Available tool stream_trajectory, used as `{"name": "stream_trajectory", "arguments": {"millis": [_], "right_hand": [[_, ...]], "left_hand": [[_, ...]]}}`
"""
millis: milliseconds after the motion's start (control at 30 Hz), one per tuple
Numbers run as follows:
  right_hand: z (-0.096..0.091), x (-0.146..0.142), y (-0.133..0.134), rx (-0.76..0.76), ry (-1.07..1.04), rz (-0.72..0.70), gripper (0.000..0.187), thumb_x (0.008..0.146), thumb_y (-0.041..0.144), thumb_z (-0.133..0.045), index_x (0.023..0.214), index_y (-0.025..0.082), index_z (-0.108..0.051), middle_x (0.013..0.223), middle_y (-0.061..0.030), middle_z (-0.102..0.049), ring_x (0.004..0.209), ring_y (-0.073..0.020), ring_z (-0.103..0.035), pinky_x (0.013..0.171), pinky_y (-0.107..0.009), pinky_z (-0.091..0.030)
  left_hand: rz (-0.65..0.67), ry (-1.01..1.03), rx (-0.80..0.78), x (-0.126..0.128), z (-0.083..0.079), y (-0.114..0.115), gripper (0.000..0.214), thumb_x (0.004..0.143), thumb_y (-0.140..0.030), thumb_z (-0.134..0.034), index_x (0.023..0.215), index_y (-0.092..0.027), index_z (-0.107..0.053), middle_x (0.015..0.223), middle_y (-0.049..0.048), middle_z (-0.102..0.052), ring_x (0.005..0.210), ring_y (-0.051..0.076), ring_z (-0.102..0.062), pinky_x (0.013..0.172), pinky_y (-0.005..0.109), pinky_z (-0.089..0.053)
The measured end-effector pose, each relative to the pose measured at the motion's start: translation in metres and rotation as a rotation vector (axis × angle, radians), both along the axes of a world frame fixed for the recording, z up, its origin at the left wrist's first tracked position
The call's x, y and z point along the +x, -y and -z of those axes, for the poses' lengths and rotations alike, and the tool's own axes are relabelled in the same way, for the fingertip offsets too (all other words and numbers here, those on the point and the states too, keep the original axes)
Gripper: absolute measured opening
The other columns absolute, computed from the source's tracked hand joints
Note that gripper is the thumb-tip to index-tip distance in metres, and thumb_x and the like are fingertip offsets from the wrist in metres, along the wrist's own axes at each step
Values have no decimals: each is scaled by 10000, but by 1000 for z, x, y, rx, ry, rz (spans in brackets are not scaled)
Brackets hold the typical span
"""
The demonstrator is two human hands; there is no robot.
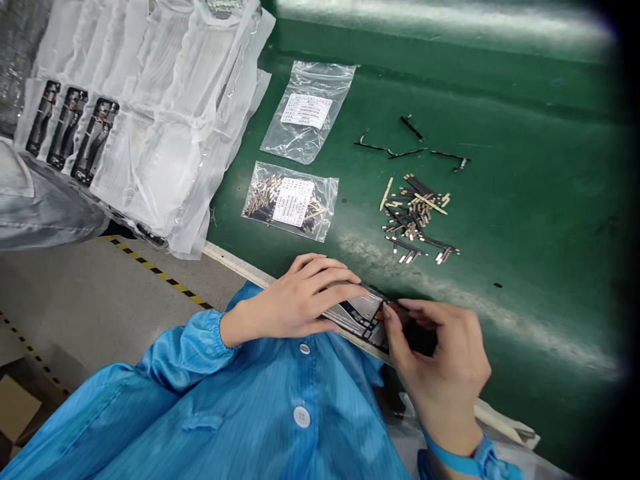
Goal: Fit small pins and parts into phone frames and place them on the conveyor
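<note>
At the front edge of the table lies a phone frame (361, 312), a silver and black metal chassis with small parts inside. My left hand (305, 297) holds its left part, fingers stretched over the far side and thumb along the near side. My right hand (445, 357) is at the frame's right end, thumb and index finger closed in a pinch there. Whatever sits between those fingertips is hidden. Beyond the hands is a loose pile of thin black and gold strips (413, 210), which look like flex cables.
A labelled clear bag of similar strips (270, 197) and another labelled clear bag (305, 137) lie on the green table (530, 220). Several thin black strips (410, 128) lie further back. White pocketed packing sheets (165, 160) at left hold several phone frames (95, 143).
</note>
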State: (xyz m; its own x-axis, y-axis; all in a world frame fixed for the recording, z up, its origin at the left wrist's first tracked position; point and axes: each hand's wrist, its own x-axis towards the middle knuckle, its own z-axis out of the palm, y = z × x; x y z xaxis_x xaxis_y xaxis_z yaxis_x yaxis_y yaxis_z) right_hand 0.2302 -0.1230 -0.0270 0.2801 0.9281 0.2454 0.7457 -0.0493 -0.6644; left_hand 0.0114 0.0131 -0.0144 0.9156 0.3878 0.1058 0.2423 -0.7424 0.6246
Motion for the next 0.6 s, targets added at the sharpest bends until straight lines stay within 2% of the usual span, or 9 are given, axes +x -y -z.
{"name": "stream_trajectory", "arguments": {"millis": [100, 200, 333, 467, 600], "right_hand": [[-5, 1, 1, -72, -35, 48, 337, 1005, 355, -736, 1287, 198, -638, 1130, -138, -654, 982, -285, -606, 831, -429, -521], [-15, 5, 4, -207, -283, 2, 246, 1052, 400, -661, 1229, 230, -677, 1117, -105, -708, 962, -265, -678, 773, -373, -562], [-24, 8, 5, -297, -653, 30, 234, 1026, 450, -713, 1129, 241, -688, 881, -36, -735, 678, -185, -676, 544, -264, -545], [-23, 8, 1, -298, -836, 87, 251, 1019, 469, -722, 1103, 240, -663, 802, -27, -731, 615, -177, -667, 498, -243, -552], [-19, 12, 0, -349, -935, 6, 253, 1028, 448, -712, 1150, 242, -630, 846, -35, -744, 606, -174, -667, 492, -245, -573]], "left_hand": [[-29, 83, 65, -1, 1, -1, 355, 1005, -450, -673, 1288, -238, -641, 1388, 114, -715, 1304, 311, -600, 1135, 523, -403], [-49, 193, 87, 0, -2, 2, 264, 1011, -468, -657, 1157, -248, -646, 1357, 106, -728, 1178, 264, -660, 1033, 463, -454], [-88, 244, 99, 3, -9, 9, 295, 1002, -487, -668, 1169, -249, -620, 1358, 112, -720, 1110, 254, -675, 876, 408, -459], [-128, 218, 114, 8, -17, 13, 321, 973, -455, -681, 1190, -233, -600, 1346, 118, -724, 1097, 260, -685, 864, 409, -452], [-155, 160, 24, 10, -24, 14, 510, 942, -465, -703, 1358, -220, -540, 1338, 122, -723, 1089, 251, -689, 875, 396, -466]]}}
